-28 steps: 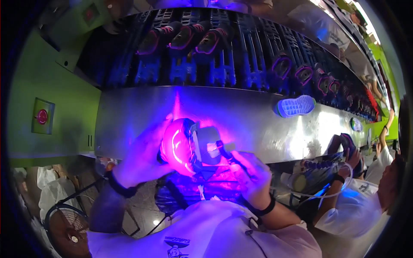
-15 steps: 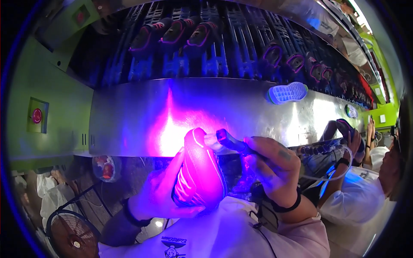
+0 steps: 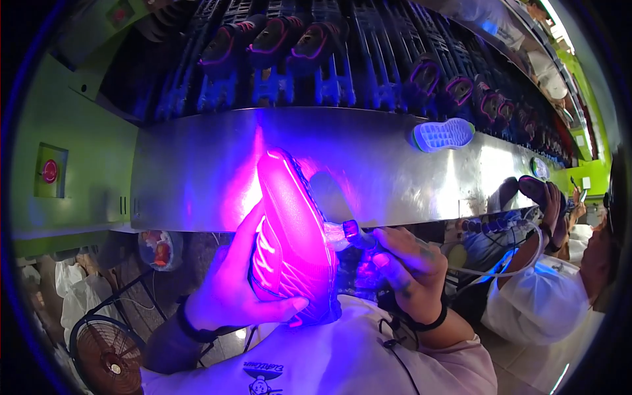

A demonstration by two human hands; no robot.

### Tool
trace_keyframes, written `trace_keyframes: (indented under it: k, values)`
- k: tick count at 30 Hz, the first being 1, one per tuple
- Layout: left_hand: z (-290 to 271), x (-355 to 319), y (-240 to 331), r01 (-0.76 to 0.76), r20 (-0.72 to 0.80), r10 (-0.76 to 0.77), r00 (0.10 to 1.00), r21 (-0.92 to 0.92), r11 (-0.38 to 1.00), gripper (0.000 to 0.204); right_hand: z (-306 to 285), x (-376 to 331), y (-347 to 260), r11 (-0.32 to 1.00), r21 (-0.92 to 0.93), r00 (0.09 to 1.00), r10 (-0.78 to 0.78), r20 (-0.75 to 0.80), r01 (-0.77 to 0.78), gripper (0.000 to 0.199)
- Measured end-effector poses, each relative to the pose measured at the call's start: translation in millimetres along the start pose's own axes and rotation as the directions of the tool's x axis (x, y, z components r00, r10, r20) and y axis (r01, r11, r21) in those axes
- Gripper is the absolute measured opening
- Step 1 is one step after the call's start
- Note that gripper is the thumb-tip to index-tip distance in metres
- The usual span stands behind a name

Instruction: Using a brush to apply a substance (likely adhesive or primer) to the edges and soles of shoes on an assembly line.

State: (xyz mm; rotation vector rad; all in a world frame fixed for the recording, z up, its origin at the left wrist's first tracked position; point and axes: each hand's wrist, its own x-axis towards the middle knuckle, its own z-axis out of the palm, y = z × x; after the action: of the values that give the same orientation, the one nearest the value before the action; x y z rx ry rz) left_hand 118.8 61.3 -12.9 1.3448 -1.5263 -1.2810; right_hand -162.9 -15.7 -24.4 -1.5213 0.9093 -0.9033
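Under strong violet-pink light I hold a shoe upper (image 3: pixel 296 227) in front of my chest, its toe pointing away from me. My left hand (image 3: pixel 227 286) is closed around its left side and heel end, thumb across the near part. In my right hand (image 3: pixel 416 270) is a brush (image 3: pixel 361 237) with a dark handle and pale bristles. The bristles touch the shoe's right side, along its lower edge. Glare washes out the shoe's true colour, and its heel end is partly hidden near my shirt.
Beyond my hands runs a metal bench (image 3: pixel 395 191) with a shoe sole (image 3: pixel 444 135) on it. Behind it, dark shoes (image 3: pixel 270 36) sit on a rack of bars. A co-worker (image 3: pixel 540 289) handles a shoe at right. A fan (image 3: pixel 108 355) and a plastic-lined bin (image 3: pixel 160 252) stand at left.
The shoe has moved farther out over the bench and turned, showing more of its side. The brush has shifted from beside the toe to farther back along the shoe's right edge.
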Motion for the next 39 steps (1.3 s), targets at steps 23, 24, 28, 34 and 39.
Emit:
trace_keyframes:
  k: [23, 24, 28, 34, 39]
  values:
    - [8.0, 2.3, 11.3, 0.171, -0.143, -0.212, 0.967, -0.255, 0.952, 0.115, 6.9, 6.1, 4.0, 0.959, -0.273, 0.992, -0.104, -0.068, 0.082, 0.035]
    - [6.5, 2.9, 9.6, 0.172, -0.148, -0.215, 0.965, -0.259, 0.95, 0.115, 6.5, 2.3, 5.3, 0.983, -0.181, 0.998, -0.042, -0.057, 0.032, 0.034]
    - [-2.0, 6.5, 2.4, 0.211, -0.194, -0.314, 0.929, -0.42, 0.883, 0.106, 7.0, -7.4, 7.6, 0.977, -0.209, 0.999, -0.029, 0.042, 0.037, 0.032]
    - [-16.5, 16.9, 2.1, 0.117, -0.277, -0.222, 0.935, -0.351, 0.929, 0.084, 9.5, -8.5, 8.9, 0.974, -0.225, 0.995, 0.002, 0.102, 0.021, 0.033]
    - [-21.6, 18.5, -1.3, 0.19, -0.282, -0.324, 0.903, -0.414, 0.89, 0.076, 5.9, -6.3, 9.1, 0.972, -0.234, 0.993, -0.001, 0.12, 0.03, 0.034]
